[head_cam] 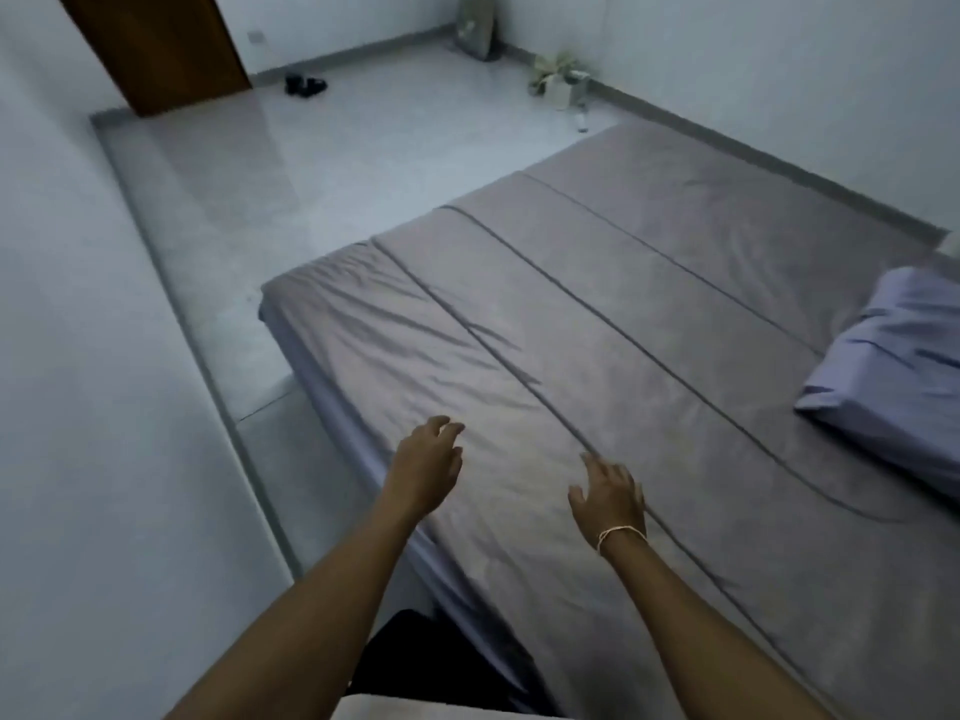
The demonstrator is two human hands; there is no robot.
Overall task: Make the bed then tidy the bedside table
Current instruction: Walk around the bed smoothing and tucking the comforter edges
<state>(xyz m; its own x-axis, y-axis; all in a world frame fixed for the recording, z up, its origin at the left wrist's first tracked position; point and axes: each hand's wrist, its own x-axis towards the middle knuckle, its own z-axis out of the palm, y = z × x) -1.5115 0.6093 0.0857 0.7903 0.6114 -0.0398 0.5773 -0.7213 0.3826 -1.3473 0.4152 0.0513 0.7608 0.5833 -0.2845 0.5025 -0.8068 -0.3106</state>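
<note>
A low bed covered by a grey sheet with dark stripe lines fills the middle and right of the head view. The sheet is wrinkled near its left edge. A lilac pillow lies at the right edge of the bed. My left hand reaches over the near left part of the sheet with relaxed fingers and holds nothing. My right hand, with a thin band at the wrist, hovers over or lightly touches the sheet with spread fingers. No bedside table is in view.
A pale tiled floor lies beyond the bed, with a white wall close on the left. A brown door stands at the top left, dark shoes beside it. A small potted plant and a fan base sit by the far wall.
</note>
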